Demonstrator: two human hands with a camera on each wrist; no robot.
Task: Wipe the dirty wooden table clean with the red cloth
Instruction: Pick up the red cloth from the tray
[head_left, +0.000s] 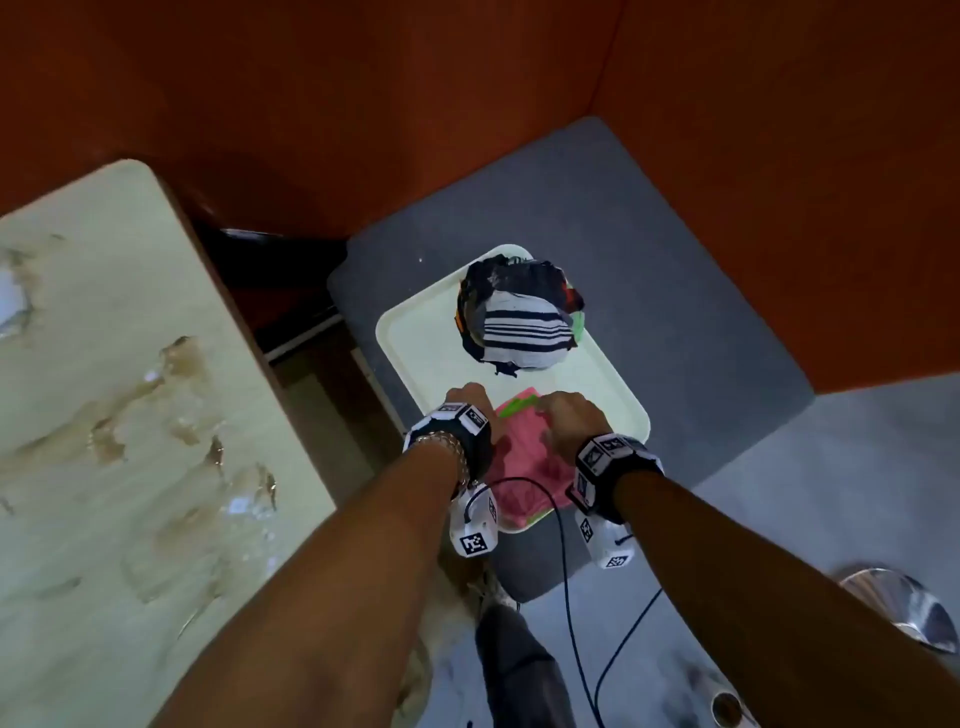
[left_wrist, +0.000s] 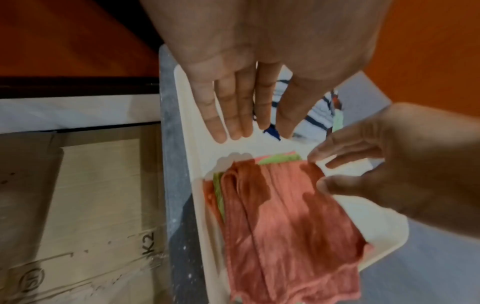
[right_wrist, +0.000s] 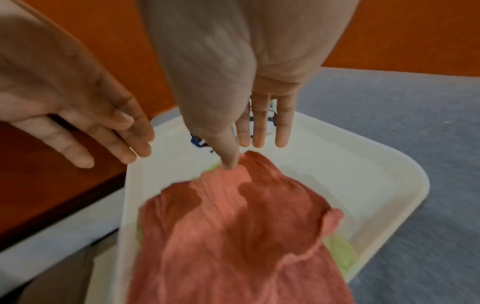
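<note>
Right fingers (left_wrist: 337, 162) pinching red cloth (left_wrist: 285, 226)

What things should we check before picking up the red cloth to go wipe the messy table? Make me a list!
1. Red cloth easy to reach, on top of the stack in the white tray: ok.
2. Right hand has a corner of it: ok, thumb and finger pinch the far corner.
3. Left hand out of the way: ok, open above the tray, touching nothing.
4. Only the red one will lift: cannot tell, a green cloth lies right under it.
5. Bundle of striped rags clear of the cloth: ok, apart at the tray's far end.
6. Wooden table clean: not ok, brown wet smears still on it.
</note>
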